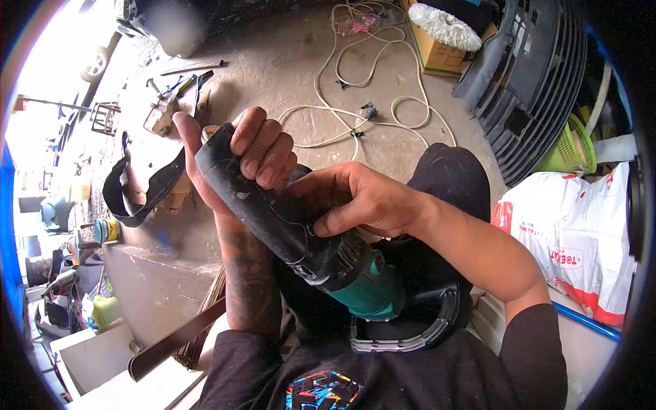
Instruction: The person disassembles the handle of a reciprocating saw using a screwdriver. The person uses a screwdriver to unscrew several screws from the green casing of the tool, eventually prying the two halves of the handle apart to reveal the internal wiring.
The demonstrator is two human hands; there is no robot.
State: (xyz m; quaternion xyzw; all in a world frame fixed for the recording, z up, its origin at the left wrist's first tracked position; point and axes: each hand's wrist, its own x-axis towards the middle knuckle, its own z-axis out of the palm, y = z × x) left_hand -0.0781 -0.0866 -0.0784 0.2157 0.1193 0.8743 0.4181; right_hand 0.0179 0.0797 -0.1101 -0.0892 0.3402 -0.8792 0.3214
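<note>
A black and teal power tool, a polisher by its look (273,222), lies slantwise across my lap. Its black grip end points up and left, and the teal housing (372,290) is nearer my body. A black loop handle (410,344) sticks out at that lower end. My left hand (263,150) is closed round the upper end of the grip, fingers curled over the top and thumb along the far left side. My right hand (365,198) presses its thumb and fingers against the side of the grip lower down. What lies under the right fingers is hidden.
A pale cable (328,106) winds over the concrete floor ahead. To the right stand a black slatted grille (533,89), a green basket (570,147) and a white sack (567,232). A fluffy white pad (444,27) rests on a cardboard box (437,58). A black curved strip (119,205) lies left.
</note>
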